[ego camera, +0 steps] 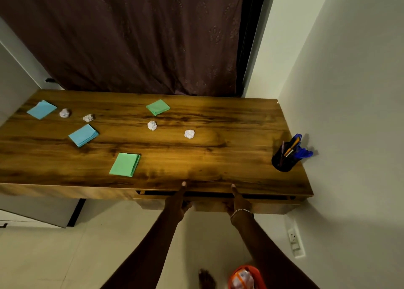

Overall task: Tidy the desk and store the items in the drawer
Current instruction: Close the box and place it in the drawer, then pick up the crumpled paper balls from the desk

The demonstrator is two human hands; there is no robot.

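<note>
**Desk editor:** What is going on at the desk (218, 157)?

**Photographer:** A person is standing at its front edge and working the drawer (273, 205) under the right half. It is showing only a dark slit, so it is barely open.

**Desk editor:** How are the hands holding it?

**Photographer:** The left hand (177, 203) and right hand (237, 204) are both gripping the drawer's front panel. Fingers are curling under its lower lip and thumbs are pointing up against the desk edge. Neither is carrying anything else. Spreading two hands apart is probably keeping a wide drawer from skewing as it slides.

**Desk editor:** And the things going in?

**Photographer:** All are lying on top, untouched. Two green pads (125, 164) and two blue pads (83, 135) are sitting across the left and middle. A cup (283, 159) of pens is standing at the right end, near the wall. Four paper balls (189, 134) are lying among the pads — likelier heading for the bin (244, 277) on the floor than for the drawer.

**Desk editor:** So storing is waiting on the drawer?

**Photographer:** It is looking that way — that gap is too narrow for anything yet.
</note>
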